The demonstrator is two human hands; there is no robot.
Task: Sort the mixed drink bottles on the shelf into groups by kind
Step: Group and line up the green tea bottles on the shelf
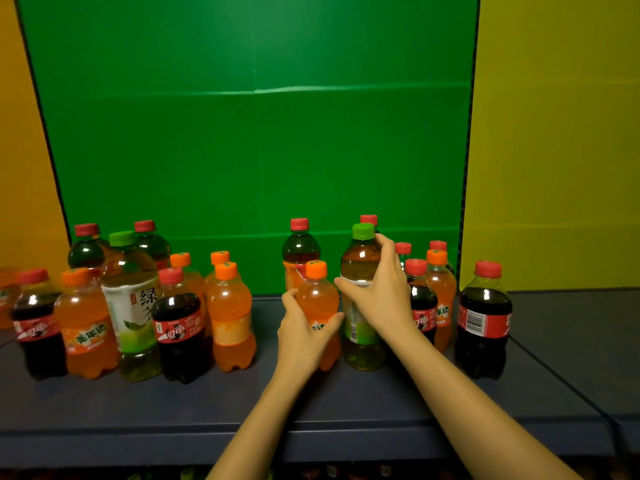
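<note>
Orange soda [317, 299] in left grip [304, 336], green tea [362, 296] in right grip [379, 292]; bare shelf [311, 403] in front.

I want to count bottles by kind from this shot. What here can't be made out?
- Head view, left edge: an orange bottle is cut off by the frame and blurred.
- Bottles behind the right hand, such as the red-capped one, are mostly hidden, kind unclear.
- The left hand covers most of the orange soda bottle's label.
- The lower shelf is dark and cropped by the bottom edge.
</note>
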